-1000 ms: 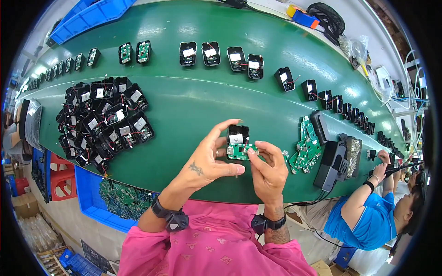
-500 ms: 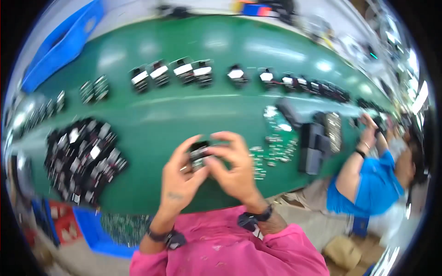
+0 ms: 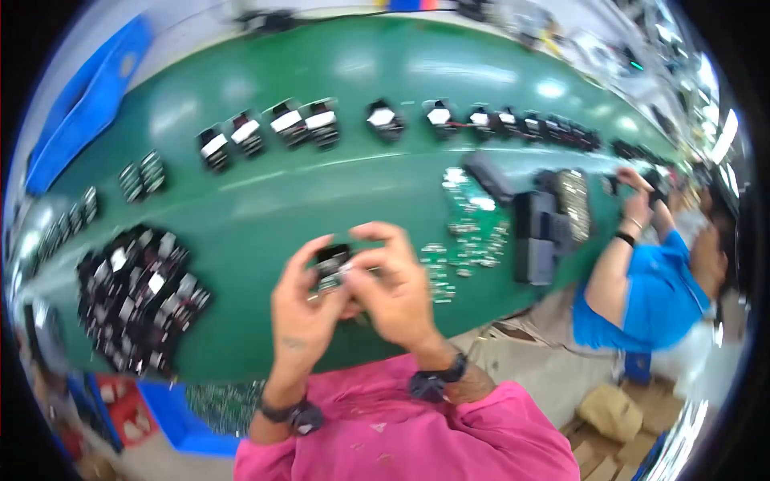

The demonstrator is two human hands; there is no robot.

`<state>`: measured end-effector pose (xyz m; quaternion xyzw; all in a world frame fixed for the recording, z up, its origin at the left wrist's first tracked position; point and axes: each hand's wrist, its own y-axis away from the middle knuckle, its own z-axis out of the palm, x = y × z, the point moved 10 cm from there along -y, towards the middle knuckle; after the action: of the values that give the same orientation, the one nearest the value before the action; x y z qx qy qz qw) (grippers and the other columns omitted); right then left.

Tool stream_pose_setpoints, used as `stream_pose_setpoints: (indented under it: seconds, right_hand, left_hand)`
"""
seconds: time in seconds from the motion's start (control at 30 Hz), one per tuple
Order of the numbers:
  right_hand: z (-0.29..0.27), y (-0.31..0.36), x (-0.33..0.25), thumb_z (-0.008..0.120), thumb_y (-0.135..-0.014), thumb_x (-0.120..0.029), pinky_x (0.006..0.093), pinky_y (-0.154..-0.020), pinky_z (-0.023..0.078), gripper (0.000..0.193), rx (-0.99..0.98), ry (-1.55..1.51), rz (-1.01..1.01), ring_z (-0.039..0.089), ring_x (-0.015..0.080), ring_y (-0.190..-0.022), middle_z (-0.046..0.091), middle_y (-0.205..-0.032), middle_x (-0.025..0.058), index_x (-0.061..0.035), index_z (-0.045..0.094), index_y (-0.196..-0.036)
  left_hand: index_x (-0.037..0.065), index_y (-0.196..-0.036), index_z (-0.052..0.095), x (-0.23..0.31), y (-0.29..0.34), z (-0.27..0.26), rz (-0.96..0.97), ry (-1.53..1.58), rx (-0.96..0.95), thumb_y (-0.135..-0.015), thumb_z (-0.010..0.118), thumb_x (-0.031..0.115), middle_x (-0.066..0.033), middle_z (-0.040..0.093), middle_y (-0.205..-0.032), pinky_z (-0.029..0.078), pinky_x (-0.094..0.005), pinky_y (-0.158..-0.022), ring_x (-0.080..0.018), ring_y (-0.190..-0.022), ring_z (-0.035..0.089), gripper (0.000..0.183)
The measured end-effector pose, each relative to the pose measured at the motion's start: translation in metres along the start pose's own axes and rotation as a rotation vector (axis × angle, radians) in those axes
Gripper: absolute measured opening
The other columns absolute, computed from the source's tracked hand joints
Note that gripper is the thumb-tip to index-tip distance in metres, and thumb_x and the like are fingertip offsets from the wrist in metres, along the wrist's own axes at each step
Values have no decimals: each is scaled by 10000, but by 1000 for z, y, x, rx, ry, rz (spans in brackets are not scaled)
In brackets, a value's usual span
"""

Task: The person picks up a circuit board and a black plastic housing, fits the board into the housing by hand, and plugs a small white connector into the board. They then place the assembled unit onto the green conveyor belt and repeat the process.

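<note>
Above the near part of the table, a small black electronic module point(image 3: 331, 260) with a paler, silvery lower part is held up in front of me. My left hand point(image 3: 303, 301) grips it from the left, with fingers and thumb closed round its edge. From the right, my right hand point(image 3: 395, 297) closes on it too, its fingertips pressed near the module's right side. The fingers cover much of the module and blur hides its detail. A heap of similar black modules point(image 3: 136, 293) lies to the left. Green circuit boards point(image 3: 477, 228) are spread to the right of my hands.
Paired modules with white labels point(image 3: 286, 119) line the far side of the green table point(image 3: 257, 196). Dark boxes point(image 3: 533, 240) stand right of the boards. A co-worker in blue point(image 3: 642, 289) sits at right. Blue bins point(image 3: 88, 96) point(image 3: 172, 425) stand far left and below the front edge.
My view has shifted, so most of the table appears further left. Both hands stay on the module, which now shows more of its dark face; the right fingers have shifted on its edge.
</note>
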<state>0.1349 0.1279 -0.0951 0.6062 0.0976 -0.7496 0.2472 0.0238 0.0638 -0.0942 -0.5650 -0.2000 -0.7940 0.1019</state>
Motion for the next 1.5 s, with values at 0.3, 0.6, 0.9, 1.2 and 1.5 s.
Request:
stream_pose_setpoints:
  seconds: [0.3,0.6,0.9,1.2,1.5]
  right_hand:
    - [7,-7,-20,695,-885,-36,355,-962,481,144,-119,187,-270,535,228,-1188,502,-1362,155,19,749,-1007]
    - [13,18,-46,704,-873,-45,341,-845,489,59,60,679,-631,585,223,-973,533,-1256,170,-1,701,-912]
    - [28,13,-68,701,-825,12,317,-562,451,54,-113,740,-563,604,212,-642,633,-752,104,7,648,-830]
    - [36,12,-73,702,-794,24,320,-527,440,74,-382,712,-541,596,204,-566,613,-653,80,5,631,-793]
    - [36,12,-72,704,-785,11,338,-520,427,74,-441,716,-566,575,227,-559,602,-646,78,-11,633,-787]
  left_hand:
    - [65,-1444,426,-6,7,-2,-94,65,-51,-905,594,-80,-145,614,-1209,607,-251,-688,-158,-842,706,583]
    - [67,-1452,438,4,9,-13,30,94,89,-903,610,-79,-158,622,-1221,616,-265,-708,-162,-877,702,593]
    - [62,-1392,547,53,20,-18,345,-282,121,-856,633,-106,-134,658,-1194,591,-244,-722,-149,-911,699,569]
    - [-6,-1401,507,58,18,-4,147,-334,-121,-837,591,-142,-152,629,-1222,631,-283,-738,-150,-934,685,586]
    - [8,-1396,522,51,17,0,62,-329,-142,-827,590,-148,-135,651,-1194,630,-276,-718,-141,-911,688,593]
